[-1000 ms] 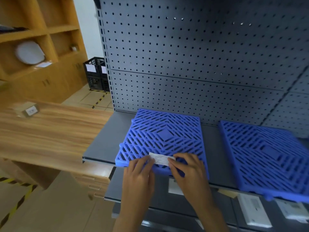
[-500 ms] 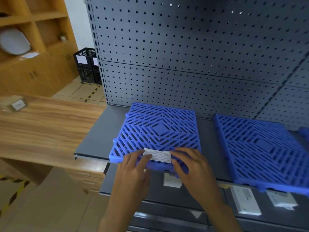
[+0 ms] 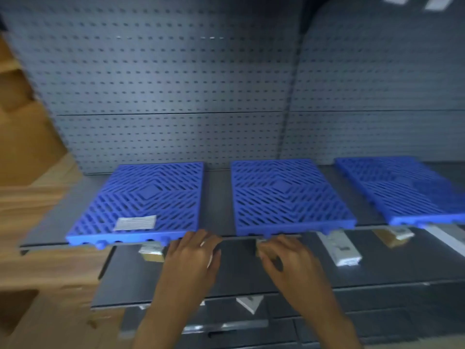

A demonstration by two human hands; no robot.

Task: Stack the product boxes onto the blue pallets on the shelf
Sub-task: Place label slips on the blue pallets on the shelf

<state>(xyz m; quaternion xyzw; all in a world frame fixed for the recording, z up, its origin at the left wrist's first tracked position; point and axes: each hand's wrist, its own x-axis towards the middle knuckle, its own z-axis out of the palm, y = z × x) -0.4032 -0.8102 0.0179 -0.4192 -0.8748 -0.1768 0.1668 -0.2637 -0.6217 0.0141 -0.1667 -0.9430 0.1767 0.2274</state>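
Three blue slatted pallets lie side by side on the grey shelf [image 3: 216, 195]: the left pallet [image 3: 151, 197], the middle pallet [image 3: 286, 195] and the right pallet [image 3: 407, 187]. A flat white product box [image 3: 136, 222] lies on the left pallet near its front edge. My left hand [image 3: 193, 255] and my right hand [image 3: 286, 260] hover just below the shelf's front edge, under the gap between the left and middle pallets. Their fingers are loosely curled and I see nothing held. The frame is motion-blurred.
A lower grey shelf [image 3: 251, 278] carries small boxes: a tan one [image 3: 151, 253] on the left, a white one [image 3: 339, 248] and another tan one [image 3: 393, 235] on the right. The pegboard back wall [image 3: 176, 96] rises behind. A wooden counter [image 3: 37, 210] adjoins on the left.
Both hands have let go of the white box, which now lies on the left pallet. They drew back below the shelf edge and shifted right. The view swung right, showing a third pallet.
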